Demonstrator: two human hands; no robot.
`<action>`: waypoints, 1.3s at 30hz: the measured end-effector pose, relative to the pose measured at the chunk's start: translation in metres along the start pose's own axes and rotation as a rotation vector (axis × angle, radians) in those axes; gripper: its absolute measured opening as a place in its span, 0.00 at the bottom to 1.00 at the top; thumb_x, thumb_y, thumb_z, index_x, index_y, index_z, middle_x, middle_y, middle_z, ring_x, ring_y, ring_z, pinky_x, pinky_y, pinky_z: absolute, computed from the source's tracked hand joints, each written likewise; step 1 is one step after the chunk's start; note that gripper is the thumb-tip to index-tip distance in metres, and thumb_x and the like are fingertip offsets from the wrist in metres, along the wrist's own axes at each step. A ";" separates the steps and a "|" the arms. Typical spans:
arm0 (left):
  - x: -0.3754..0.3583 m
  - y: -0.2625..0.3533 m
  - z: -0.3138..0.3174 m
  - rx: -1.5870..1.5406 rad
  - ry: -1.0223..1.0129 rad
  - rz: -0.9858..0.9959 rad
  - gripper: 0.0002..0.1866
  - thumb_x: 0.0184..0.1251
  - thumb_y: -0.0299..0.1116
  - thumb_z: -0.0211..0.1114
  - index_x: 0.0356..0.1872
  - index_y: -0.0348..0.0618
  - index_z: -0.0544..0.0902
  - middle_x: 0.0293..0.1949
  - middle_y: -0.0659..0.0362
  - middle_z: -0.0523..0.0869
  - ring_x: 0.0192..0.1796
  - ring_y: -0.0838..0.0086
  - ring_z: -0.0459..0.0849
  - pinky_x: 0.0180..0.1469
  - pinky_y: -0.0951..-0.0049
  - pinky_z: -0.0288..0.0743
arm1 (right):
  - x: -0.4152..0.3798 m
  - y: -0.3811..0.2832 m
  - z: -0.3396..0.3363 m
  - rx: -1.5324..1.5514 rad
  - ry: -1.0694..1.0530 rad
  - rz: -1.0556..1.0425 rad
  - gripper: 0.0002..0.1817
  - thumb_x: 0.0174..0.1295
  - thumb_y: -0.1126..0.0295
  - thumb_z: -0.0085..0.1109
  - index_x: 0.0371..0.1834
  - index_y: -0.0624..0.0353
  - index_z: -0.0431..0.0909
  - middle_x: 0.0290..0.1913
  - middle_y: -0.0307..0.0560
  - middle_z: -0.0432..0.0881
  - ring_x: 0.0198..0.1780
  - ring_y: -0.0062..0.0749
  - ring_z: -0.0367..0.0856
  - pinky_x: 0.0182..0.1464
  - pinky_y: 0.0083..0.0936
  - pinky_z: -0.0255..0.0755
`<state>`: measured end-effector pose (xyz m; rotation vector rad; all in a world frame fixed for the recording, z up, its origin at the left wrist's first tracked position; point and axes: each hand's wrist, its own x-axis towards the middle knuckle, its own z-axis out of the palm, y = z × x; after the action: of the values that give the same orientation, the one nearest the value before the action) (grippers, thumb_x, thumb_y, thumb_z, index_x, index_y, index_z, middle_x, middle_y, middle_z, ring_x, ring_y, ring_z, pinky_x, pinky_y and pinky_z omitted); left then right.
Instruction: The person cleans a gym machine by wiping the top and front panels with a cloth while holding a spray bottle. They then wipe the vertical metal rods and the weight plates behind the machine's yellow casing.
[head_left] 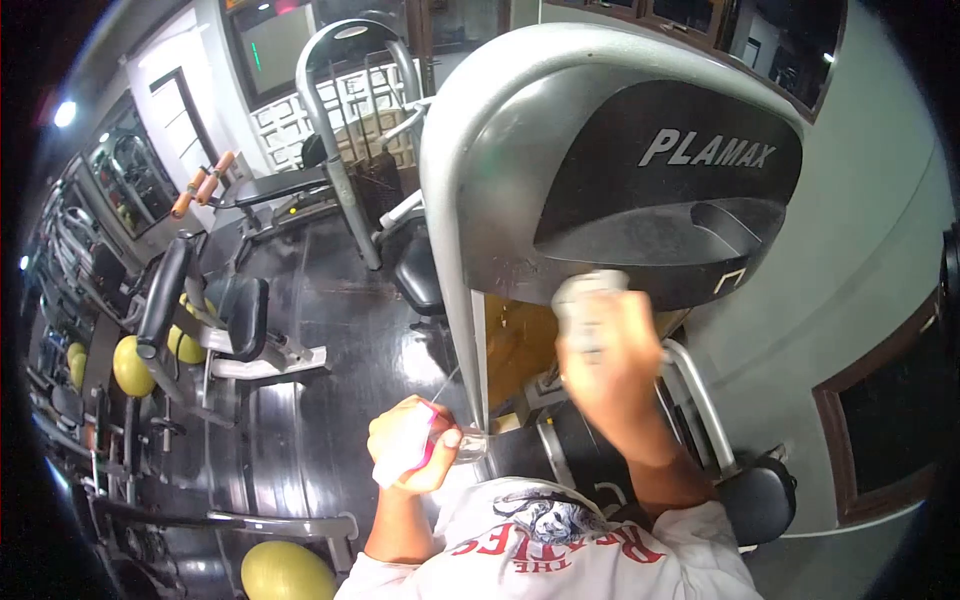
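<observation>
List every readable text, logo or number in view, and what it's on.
"PLAMAX": dark panel of the gym machine
"THE BEATLES": white shirt, upside down, creased
Bracket-like white mark, no letters: same machine, lower edge
Oval badge on the rear machine: too small
Pale item in right hand: dark markings, too blurred
No numbers readable.

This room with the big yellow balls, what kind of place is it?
It looks like a gym. You can tell from the big grey exercise machine with PLAMAX written on it, the bench with orange rollers, and the big yellow balls.
</observation>
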<state>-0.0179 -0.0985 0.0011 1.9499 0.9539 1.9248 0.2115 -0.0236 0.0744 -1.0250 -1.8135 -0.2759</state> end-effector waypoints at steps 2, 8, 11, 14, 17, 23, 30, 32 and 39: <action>0.000 0.006 -0.008 0.018 -0.018 0.005 0.05 0.55 0.19 0.70 0.26 0.33 0.80 0.23 0.52 0.85 0.24 0.66 0.85 0.30 0.70 0.78 | 0.009 -0.024 0.025 -0.225 -0.146 -0.262 0.16 0.54 0.68 0.63 0.48 0.52 0.83 0.37 0.40 0.75 0.37 0.34 0.77 0.29 0.30 0.75; -0.014 0.022 -0.021 -0.030 0.144 -0.138 0.06 0.57 0.18 0.70 0.30 0.31 0.79 0.25 0.50 0.85 0.27 0.65 0.88 0.29 0.71 0.81 | 0.031 -0.014 -0.014 -0.373 -0.310 -0.356 0.17 0.52 0.65 0.65 0.47 0.49 0.84 0.36 0.39 0.75 0.35 0.32 0.75 0.28 0.27 0.73; -0.039 0.022 -0.035 -0.057 0.212 -0.232 0.06 0.60 0.20 0.70 0.34 0.31 0.79 0.29 0.49 0.86 0.29 0.66 0.89 0.32 0.70 0.83 | 0.017 0.024 -0.055 -0.293 -0.137 -0.160 0.17 0.49 0.74 0.67 0.46 0.55 0.86 0.38 0.44 0.78 0.37 0.41 0.81 0.33 0.35 0.78; -0.054 0.021 -0.042 -0.017 0.202 -0.279 0.07 0.61 0.19 0.69 0.37 0.31 0.79 0.31 0.49 0.86 0.30 0.66 0.89 0.33 0.69 0.84 | 0.005 0.038 -0.045 -0.085 0.040 -0.011 0.17 0.50 0.81 0.67 0.46 0.60 0.86 0.41 0.50 0.80 0.40 0.48 0.84 0.38 0.38 0.80; -0.055 0.031 -0.038 0.026 0.162 -0.328 0.08 0.59 0.18 0.69 0.38 0.31 0.80 0.30 0.50 0.86 0.31 0.66 0.89 0.34 0.69 0.84 | 0.005 0.013 -0.019 0.075 0.130 0.083 0.15 0.52 0.81 0.70 0.44 0.59 0.86 0.41 0.52 0.77 0.38 0.49 0.85 0.36 0.37 0.79; -0.032 0.050 -0.019 -0.085 0.028 -0.229 0.09 0.58 0.16 0.69 0.40 0.30 0.81 0.31 0.49 0.87 0.31 0.65 0.89 0.34 0.69 0.84 | 0.016 -0.032 0.014 -0.053 -0.110 0.017 0.22 0.55 0.68 0.68 0.55 0.43 0.81 0.48 0.47 0.77 0.44 0.48 0.83 0.36 0.42 0.83; -0.024 -0.003 -0.007 -0.334 0.069 -0.345 0.08 0.61 0.15 0.68 0.40 0.31 0.80 0.33 0.48 0.86 0.36 0.65 0.89 0.35 0.69 0.87 | -0.012 0.067 -0.045 -0.049 0.319 0.322 0.19 0.65 0.77 0.63 0.59 0.66 0.74 0.53 0.64 0.84 0.52 0.54 0.87 0.56 0.40 0.79; -0.012 -0.016 -0.003 -0.396 0.072 -0.370 0.10 0.60 0.16 0.69 0.41 0.32 0.80 0.33 0.48 0.86 0.37 0.64 0.89 0.34 0.68 0.87 | -0.017 0.090 -0.056 -0.040 0.325 0.407 0.16 0.66 0.77 0.63 0.56 0.68 0.76 0.53 0.65 0.84 0.53 0.53 0.86 0.55 0.40 0.79; 0.043 -0.072 -0.007 -0.564 -0.162 -0.357 0.10 0.56 0.16 0.70 0.39 0.32 0.81 0.32 0.48 0.86 0.36 0.63 0.89 0.33 0.68 0.86 | -0.004 0.020 -0.001 -0.069 0.291 0.214 0.16 0.61 0.74 0.65 0.53 0.64 0.82 0.38 0.52 0.80 0.35 0.46 0.82 0.36 0.38 0.78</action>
<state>-0.0481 -0.0204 -0.0068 1.4668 0.5777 1.5817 0.2279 -0.0143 0.0662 -1.1536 -1.4299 -0.3391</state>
